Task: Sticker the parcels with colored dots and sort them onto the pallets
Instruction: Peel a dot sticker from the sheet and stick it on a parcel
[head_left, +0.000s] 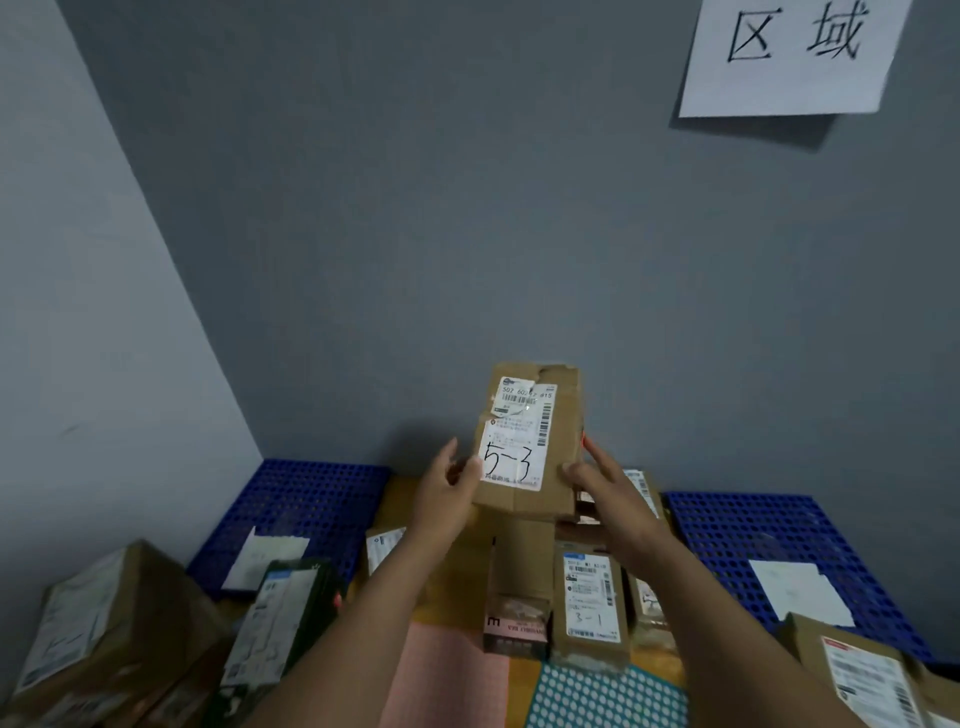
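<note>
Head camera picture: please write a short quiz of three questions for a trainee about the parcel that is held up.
1. True or false: the left hand and the right hand both hold the parcel.
2. What is handwritten on its label? A) 3-1 B) 5-3 C) 2-4
3. Fill in: the pallets by the wall are ____ in colour.
Key: 1 true; 2 B; 3 blue.

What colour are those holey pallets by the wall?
Blue pallets, patterned with round holes; head view shows them best.
</note>
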